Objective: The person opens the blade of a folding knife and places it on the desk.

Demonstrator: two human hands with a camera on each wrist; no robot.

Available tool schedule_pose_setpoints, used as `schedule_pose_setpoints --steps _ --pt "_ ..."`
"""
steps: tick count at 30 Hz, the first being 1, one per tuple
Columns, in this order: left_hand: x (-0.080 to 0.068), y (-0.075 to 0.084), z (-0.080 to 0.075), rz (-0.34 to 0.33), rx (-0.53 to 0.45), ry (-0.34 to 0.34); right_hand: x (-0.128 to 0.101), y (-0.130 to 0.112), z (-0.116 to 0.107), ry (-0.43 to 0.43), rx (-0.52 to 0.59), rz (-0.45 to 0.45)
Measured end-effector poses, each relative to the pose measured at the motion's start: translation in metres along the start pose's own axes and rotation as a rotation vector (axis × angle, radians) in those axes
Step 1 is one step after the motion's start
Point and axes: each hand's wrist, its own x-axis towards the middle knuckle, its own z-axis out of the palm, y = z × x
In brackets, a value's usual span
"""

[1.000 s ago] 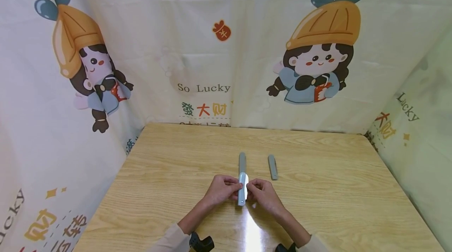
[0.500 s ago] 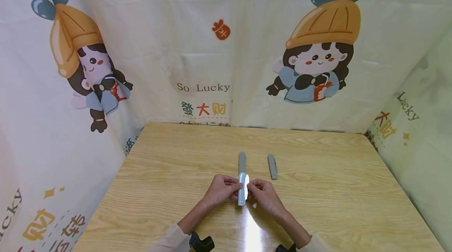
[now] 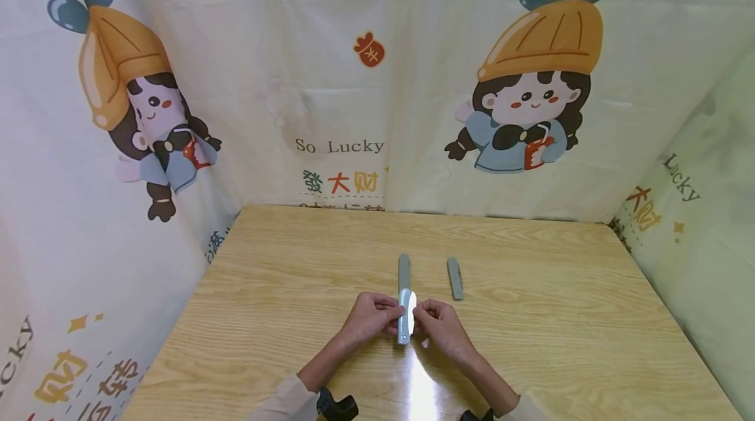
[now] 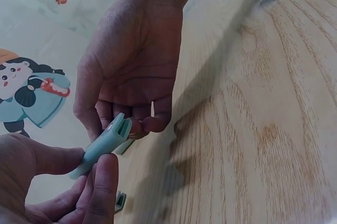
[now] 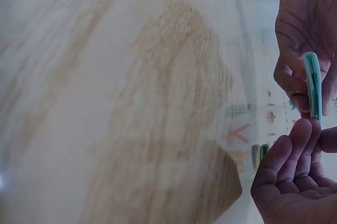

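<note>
In the head view a folding knife is held upright over the middle of the table, its pale grey-green handle (image 3: pixel 404 322) beside a bright blade (image 3: pixel 412 311) that stands partly out along the right side. My left hand (image 3: pixel 369 318) grips the handle between thumb and fingers. From the right, my right hand (image 3: pixel 444 327) pinches at the blade with its fingertips. The left wrist view shows the slotted end of the handle (image 4: pixel 102 148) between the two hands. Seen edge-on in the right wrist view, the handle (image 5: pixel 313 84) rises above the right fingertips.
Directly behind the held knife lies a similar grey folded knife (image 3: pixel 404 269). Another grey folded knife (image 3: pixel 455 279) lies farther right. The wooden table (image 3: pixel 548 303) meets a printed cloth (image 3: pixel 425 145) at its back and sides. A glare strip shines near the front.
The right fingertips and the blade have edged very slightly rightward from the handle. The left hand keeps its grip, and the two knives on the table lie as before.
</note>
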Motion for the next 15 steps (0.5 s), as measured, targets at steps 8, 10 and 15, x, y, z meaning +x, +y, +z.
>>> schedule_pose_setpoints --steps 8,10,15 --pt "-0.0008 -0.0002 0.0018 -0.005 -0.021 0.003 -0.0009 -0.0005 0.0009 0.003 -0.011 0.003" --pt "-0.0009 0.0001 0.0025 -0.009 -0.031 0.004 -0.0011 -0.0004 0.0010 0.001 -0.009 0.005" --pt "-0.0012 0.0002 0.0035 -0.019 -0.037 0.008 -0.0014 0.0001 0.0017 0.004 0.000 0.002"
